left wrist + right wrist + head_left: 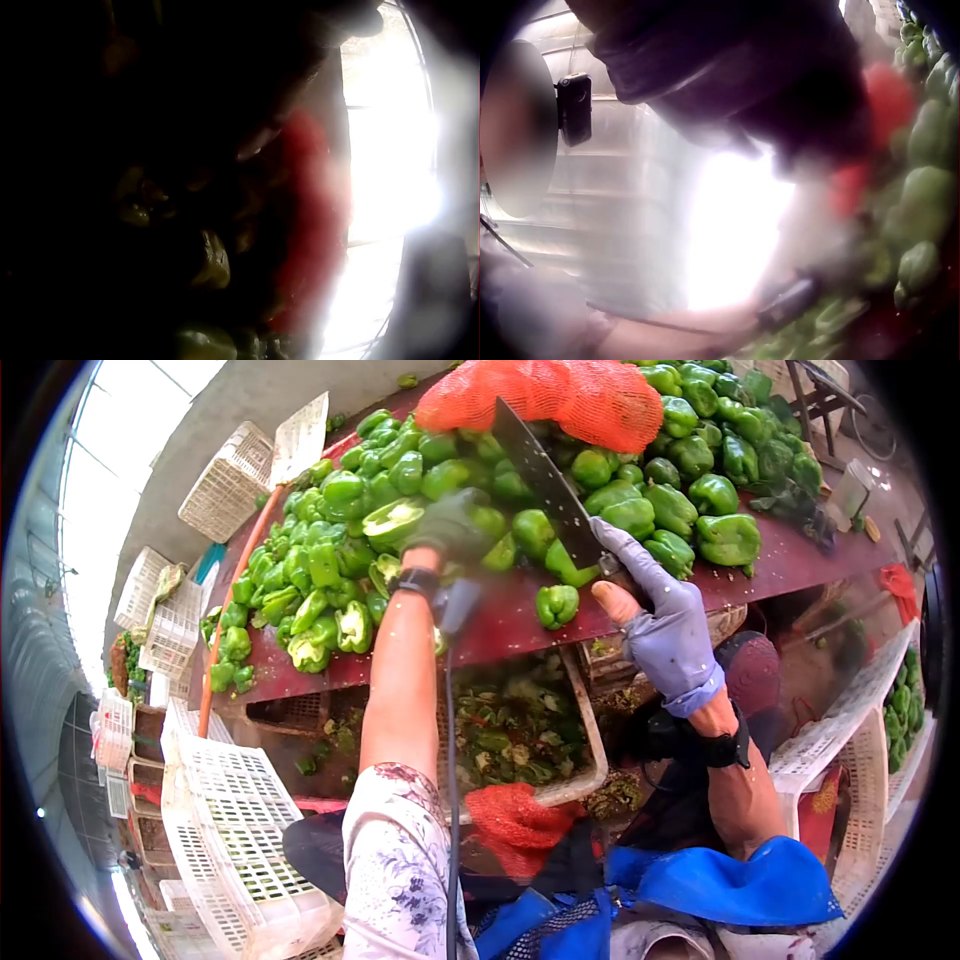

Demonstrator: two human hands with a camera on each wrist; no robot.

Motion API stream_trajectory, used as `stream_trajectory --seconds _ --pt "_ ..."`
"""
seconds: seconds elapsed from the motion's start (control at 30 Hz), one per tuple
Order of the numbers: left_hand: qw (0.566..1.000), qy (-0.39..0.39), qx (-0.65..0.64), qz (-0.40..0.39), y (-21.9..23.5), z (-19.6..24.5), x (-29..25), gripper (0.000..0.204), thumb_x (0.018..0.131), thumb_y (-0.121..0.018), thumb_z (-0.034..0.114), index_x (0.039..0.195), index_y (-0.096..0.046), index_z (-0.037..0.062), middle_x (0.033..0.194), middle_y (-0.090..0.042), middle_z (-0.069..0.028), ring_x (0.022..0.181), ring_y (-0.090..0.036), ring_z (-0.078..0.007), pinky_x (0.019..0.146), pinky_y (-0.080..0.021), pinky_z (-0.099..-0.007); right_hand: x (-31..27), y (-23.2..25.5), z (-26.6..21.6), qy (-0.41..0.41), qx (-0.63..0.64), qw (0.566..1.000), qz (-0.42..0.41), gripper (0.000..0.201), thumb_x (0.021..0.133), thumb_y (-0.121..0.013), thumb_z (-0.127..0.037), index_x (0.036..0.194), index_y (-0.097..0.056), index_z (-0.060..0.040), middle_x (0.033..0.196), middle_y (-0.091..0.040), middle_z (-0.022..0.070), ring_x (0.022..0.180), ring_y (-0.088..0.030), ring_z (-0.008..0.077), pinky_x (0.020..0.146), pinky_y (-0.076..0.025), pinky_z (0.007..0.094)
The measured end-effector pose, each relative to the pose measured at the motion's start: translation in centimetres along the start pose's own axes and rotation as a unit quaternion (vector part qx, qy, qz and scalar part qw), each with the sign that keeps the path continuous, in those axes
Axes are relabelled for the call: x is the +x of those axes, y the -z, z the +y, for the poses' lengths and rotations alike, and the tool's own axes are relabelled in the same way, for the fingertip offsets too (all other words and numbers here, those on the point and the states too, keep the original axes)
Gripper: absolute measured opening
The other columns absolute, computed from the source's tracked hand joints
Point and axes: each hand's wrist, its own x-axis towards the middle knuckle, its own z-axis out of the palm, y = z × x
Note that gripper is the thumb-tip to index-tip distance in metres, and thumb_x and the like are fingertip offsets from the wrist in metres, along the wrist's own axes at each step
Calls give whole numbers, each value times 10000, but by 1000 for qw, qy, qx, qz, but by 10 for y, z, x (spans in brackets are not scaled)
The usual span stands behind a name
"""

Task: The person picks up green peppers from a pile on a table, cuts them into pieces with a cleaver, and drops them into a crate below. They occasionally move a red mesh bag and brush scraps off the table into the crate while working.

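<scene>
In a lavender glove, the right hand (672, 625) grips the handle of a broad dark knife (545, 480), its blade slanting up and left over the peppers. Motion blurs the left hand (448, 528), which is dark-gloved and over the pile; its fingers and anything in them cannot be made out. Beside it lies a cut pepper (392, 520) with its pale inside showing. A small whole green pepper (557, 606) sits near the table's front edge. The right glove (742, 75) looms dark in the right wrist view. Mostly darkness fills the left wrist view, with a dim pepper (214, 260).
Cut green peppers (325, 565) heap on the left of the dark red table (480, 640), whole ones (728, 540) on the right. A red mesh sack (545, 400) lies behind. Below stands a crate of scraps (585, 760); white crates (245, 800) flank the person.
</scene>
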Motion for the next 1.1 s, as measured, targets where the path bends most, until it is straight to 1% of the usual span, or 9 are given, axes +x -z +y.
stream_trajectory --seconds 0.07,0.17,0.27,0.37,0.53,0.7,0.9,0.93,1.1 --pt "985 95 -127 -69 1 -6 2 761 671 -849 302 1321 -532 64 1134 -677 -191 1062 -641 -353 924 -505 -393 1 0 1 2 4 1000 -1 504 922 -708 -153 1377 -548 -10 1263 -671 92 1046 -595 93 936 -476 277" --pt "995 86 -51 -19 0 7 4 702 671 -836 189 1292 -549 31 1115 -680 -144 1036 -642 -255 882 -505 -335 2 0 6 12 -7 1000 11 503 914 -695 -117 1386 -546 -31 1220 -684 113 1029 -602 94 919 -485 279" --pt "973 71 -221 0 -15 -16 9 579 724 -745 61 1264 -538 36 1066 -669 -89 993 -636 -198 827 -530 -316 6 -1 12 42 -22 998 33 509 903 -662 -30 1396 -544 -72 1195 -698 157 1000 -657 127 879 -523 294" --pt "820 38 -570 47 7 -7 -16 531 770 -647 -60 1275 -516 38 1142 -617 -109 986 -630 -185 816 -559 -306 7 -3 9 34 -8 999 30 512 905 -664 -39 1401 -541 -75 1198 -699 148 998 -665 134 877 -526 293" --pt "883 -51 -349 311 81 -26 -122 497 835 -637 43 1317 -522 79 1233 -570 -113 1028 -638 -238 894 -561 -356 2 -25 -2 -15 58 995 -80 579 878 -723 -93 1417 -519 -45 1274 -641 79 1091 -559 103 979 -455 269" --pt "710 152 -541 425 98 -23 -238 652 750 -722 148 1354 -480 104 1262 -539 -145 1092 -609 -289 857 -575 -379 -9 -82 8 -50 91 960 -260 528 878 -681 -154 1391 -557 -129 893 -687 166 716 -627 194 720 -525 348" --pt "856 179 -370 312 40 -38 -278 785 676 -815 223 1359 -481 28 1333 -516 -135 1200 -538 -272 1024 -470 -370 -11 -121 27 -66 -7 956 -285 547 890 -636 -162 1425 -527 -189 925 -716 200 751 -693 278 706 -554 393" --pt "888 199 -286 299 35 -32 -270 806 658 -829 238 1352 -484 15 1307 -539 -144 1174 -557 -271 1011 -480 -365 -10 -115 20 -11 -26 974 -227 542 851 -634 -88 1388 -556 -102 1094 -693 221 855 -638 182 810 -527 331" --pt "932 235 -181 209 35 19 -217 961 597 -882 295 1402 -433 26 1293 -551 -191 1156 -579 -307 1018 -491 -381 7 -65 16 -84 15 983 -160 552 910 -626 -74 1446 -511 -137 881 -614 -17 676 -527 57 612 -470 210"
